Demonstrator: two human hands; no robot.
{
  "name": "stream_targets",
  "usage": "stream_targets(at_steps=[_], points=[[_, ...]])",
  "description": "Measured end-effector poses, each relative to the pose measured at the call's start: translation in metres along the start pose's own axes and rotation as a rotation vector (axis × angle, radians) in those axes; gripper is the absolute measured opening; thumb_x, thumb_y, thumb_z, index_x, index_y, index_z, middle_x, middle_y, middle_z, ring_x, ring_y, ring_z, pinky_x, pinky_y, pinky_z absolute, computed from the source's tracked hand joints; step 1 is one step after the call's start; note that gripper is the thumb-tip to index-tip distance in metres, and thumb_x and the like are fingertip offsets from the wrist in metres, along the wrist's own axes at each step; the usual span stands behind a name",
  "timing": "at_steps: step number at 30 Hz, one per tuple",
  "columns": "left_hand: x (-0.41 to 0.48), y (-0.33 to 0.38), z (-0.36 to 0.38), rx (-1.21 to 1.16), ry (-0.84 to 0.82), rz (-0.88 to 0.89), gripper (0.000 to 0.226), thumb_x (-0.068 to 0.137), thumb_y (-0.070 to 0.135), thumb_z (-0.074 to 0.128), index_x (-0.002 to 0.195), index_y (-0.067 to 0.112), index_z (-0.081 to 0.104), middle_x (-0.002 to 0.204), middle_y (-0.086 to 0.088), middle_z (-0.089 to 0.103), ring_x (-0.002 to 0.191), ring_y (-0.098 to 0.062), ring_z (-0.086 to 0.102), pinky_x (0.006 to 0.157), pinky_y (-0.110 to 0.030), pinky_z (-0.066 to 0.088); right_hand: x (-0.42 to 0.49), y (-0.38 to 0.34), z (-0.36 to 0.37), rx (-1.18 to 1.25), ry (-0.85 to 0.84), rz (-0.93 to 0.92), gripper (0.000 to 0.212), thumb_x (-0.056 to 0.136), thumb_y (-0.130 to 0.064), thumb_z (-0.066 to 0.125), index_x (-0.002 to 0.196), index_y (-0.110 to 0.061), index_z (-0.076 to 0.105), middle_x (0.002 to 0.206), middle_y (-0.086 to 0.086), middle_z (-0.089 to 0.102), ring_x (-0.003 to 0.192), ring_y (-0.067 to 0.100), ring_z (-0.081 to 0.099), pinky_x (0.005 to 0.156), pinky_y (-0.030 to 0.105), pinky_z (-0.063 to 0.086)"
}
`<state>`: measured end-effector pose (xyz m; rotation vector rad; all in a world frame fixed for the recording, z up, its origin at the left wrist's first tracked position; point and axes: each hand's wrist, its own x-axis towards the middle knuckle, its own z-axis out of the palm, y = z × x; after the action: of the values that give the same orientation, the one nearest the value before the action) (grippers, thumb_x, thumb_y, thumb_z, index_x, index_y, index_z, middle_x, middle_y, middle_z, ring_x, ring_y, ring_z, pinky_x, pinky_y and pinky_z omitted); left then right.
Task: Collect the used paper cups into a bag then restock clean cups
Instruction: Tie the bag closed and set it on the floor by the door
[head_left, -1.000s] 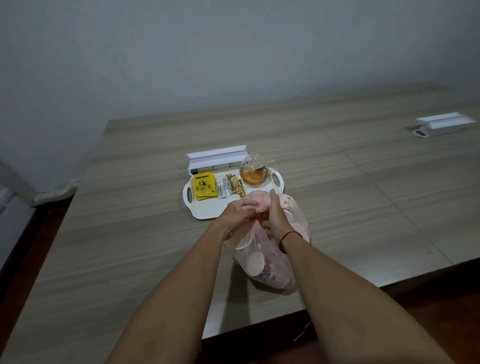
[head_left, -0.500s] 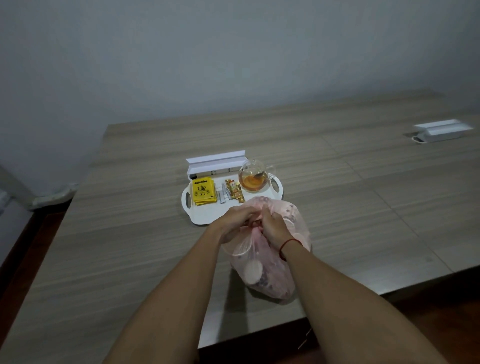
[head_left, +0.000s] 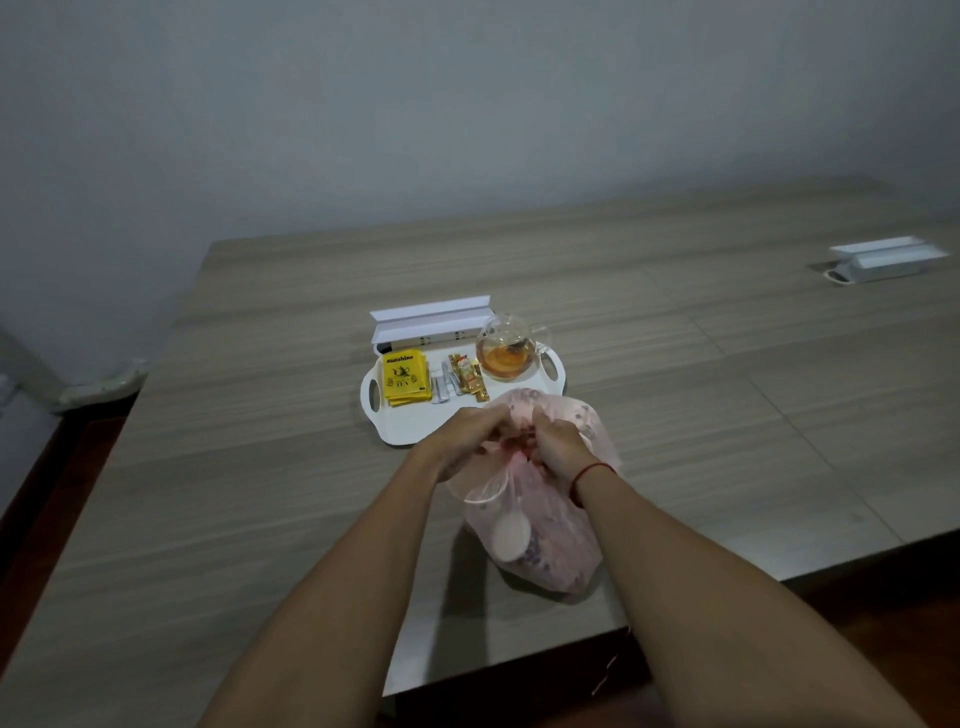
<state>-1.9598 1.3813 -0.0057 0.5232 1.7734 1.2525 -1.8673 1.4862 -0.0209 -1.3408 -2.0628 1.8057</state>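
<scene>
Paper cups (head_left: 511, 530) lie packed inside a thin pink plastic bag (head_left: 550, 545), which rests on the counter (head_left: 260, 519) close to its near edge, just on the near side of a white tray (head_left: 410, 431). One cup shows its pale round end through the plastic on the bag's left side; how many cups there are cannot be told. Both hands meet at the bag's gathered mouth: the left hand (head_left: 467, 441) has its fingers curled shut around bunched plastic, and the right hand (head_left: 558, 447), with a red string on its wrist, is likewise clamped on the bag's neck, the two hands nearly touching. Above the hands, loose plastic puffs up over the tray's near right corner. On the tray, yellow tea packets (head_left: 405, 378) lie at the left, slim sachets (head_left: 457, 384) sit in the middle, and a glass teapot (head_left: 506, 351) holding amber liquid stands at the far right. Just behind the tray, touching or nearly touching its far edge, is a long white box (head_left: 431, 325) with its lid raised. Well to the right of the tray, near the counter's far right side, sits a second white box (head_left: 883, 257).
</scene>
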Motion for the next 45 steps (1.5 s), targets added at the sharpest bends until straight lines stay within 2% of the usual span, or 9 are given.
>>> stream_targets(at_steps=[3, 8, 12, 14, 24, 32, 37, 40, 45], points=[[0.0, 0.007, 0.0, -0.006, -0.036, -0.007, 0.033, 0.095, 0.024, 0.04, 0.077, 0.008, 0.063, 0.083, -0.009, 0.067, 0.078, -0.017, 0.06, 0.076, -0.03, 0.044, 0.001, -0.004, -0.002, -0.014, 0.01, 0.005, 0.051, 0.101, -0.046, 0.027, 0.072, -0.015, 0.056, 0.058, 0.002, 0.052, 0.05, 0.015, 0.047, 0.047, 0.025, 0.034], [0.006, 0.0, -0.001, 0.143, 0.061, 0.178, 0.025, 0.08, 0.005, 0.075, 0.105, 0.0, 0.074, 0.099, -0.012, 0.074, 0.084, -0.012, 0.067, 0.085, -0.024, 0.056, -0.006, -0.014, -0.004, -0.088, 0.003, -0.041, 0.056, 0.102, -0.044, 0.023, 0.082, -0.011, 0.062, 0.062, 0.004, 0.057, 0.05, 0.013, 0.048, 0.045, 0.022, 0.033], [0.011, 0.0, 0.006, 0.222, 0.247, 0.201, 0.018, 0.07, 0.005, 0.084, 0.081, 0.004, 0.07, 0.072, -0.006, 0.067, 0.075, -0.02, 0.064, 0.079, -0.036, 0.058, -0.005, -0.01, 0.002, -0.147, -0.011, -0.096, 0.058, 0.101, -0.043, 0.025, 0.113, -0.001, 0.064, 0.088, 0.014, 0.065, 0.068, 0.018, 0.055, 0.058, 0.025, 0.038], [0.014, 0.001, 0.011, 0.287, 0.345, 0.204, 0.023, 0.068, 0.012, 0.086, 0.072, 0.012, 0.063, 0.066, 0.0, 0.062, 0.069, -0.017, 0.061, 0.072, -0.031, 0.055, -0.004, -0.006, 0.003, -0.172, 0.008, -0.134, 0.057, 0.102, -0.041, 0.026, 0.117, 0.001, 0.062, 0.097, 0.016, 0.064, 0.084, 0.023, 0.056, 0.069, 0.026, 0.039], [0.023, 0.008, 0.02, 0.492, 0.477, 0.164, 0.026, 0.07, 0.017, 0.081, 0.058, 0.018, 0.058, 0.078, -0.003, 0.066, 0.075, -0.015, 0.061, 0.07, -0.027, 0.049, -0.002, -0.001, 0.003, -0.209, 0.1, -0.223, 0.054, 0.103, -0.037, 0.029, 0.11, 0.003, 0.064, 0.105, 0.021, 0.067, 0.093, 0.028, 0.059, 0.077, 0.028, 0.038], [0.017, 0.001, 0.039, 0.714, 0.49, 0.257, 0.014, 0.092, 0.018, 0.05, 0.098, 0.007, 0.058, 0.105, -0.014, 0.06, 0.094, -0.031, 0.059, 0.079, -0.041, 0.051, -0.002, 0.005, -0.002, -0.177, 0.06, -0.283, 0.047, 0.102, -0.036, 0.034, 0.092, -0.005, 0.068, 0.084, 0.007, 0.064, 0.084, 0.023, 0.057, 0.075, 0.027, 0.039], [0.016, 0.006, 0.043, 0.685, 0.499, 0.256, 0.022, 0.098, 0.017, 0.033, 0.09, 0.007, 0.051, 0.104, -0.021, 0.059, 0.098, -0.036, 0.056, 0.078, -0.042, 0.041, -0.003, -0.002, 0.005, -0.173, 0.14, -0.37, 0.048, 0.1, -0.033, 0.042, 0.052, -0.025, 0.043, 0.059, -0.008, 0.047, 0.069, 0.018, 0.049, 0.069, 0.029, 0.038], [0.02, 0.008, 0.038, 0.667, 0.467, 0.156, 0.026, 0.097, 0.017, 0.03, 0.081, 0.011, 0.048, 0.106, -0.019, 0.059, 0.096, -0.033, 0.055, 0.078, -0.039, 0.039, -0.006, 0.0, 0.008, -0.156, 0.137, -0.381, 0.05, 0.099, -0.031, 0.046, 0.049, -0.025, 0.041, 0.056, -0.008, 0.046, 0.06, 0.013, 0.045, 0.066, 0.028, 0.037], [0.019, 0.011, 0.025, 0.71, 0.315, 0.15, 0.022, 0.091, 0.014, 0.049, 0.077, 0.006, 0.064, 0.082, -0.014, 0.061, 0.083, -0.03, 0.063, 0.067, -0.031, 0.042, -0.004, 0.0, 0.004, -0.129, 0.121, -0.354, 0.041, 0.1, -0.03, 0.044, 0.064, -0.015, 0.058, 0.071, 0.006, 0.056, 0.073, 0.018, 0.051, 0.068, 0.026, 0.037]])
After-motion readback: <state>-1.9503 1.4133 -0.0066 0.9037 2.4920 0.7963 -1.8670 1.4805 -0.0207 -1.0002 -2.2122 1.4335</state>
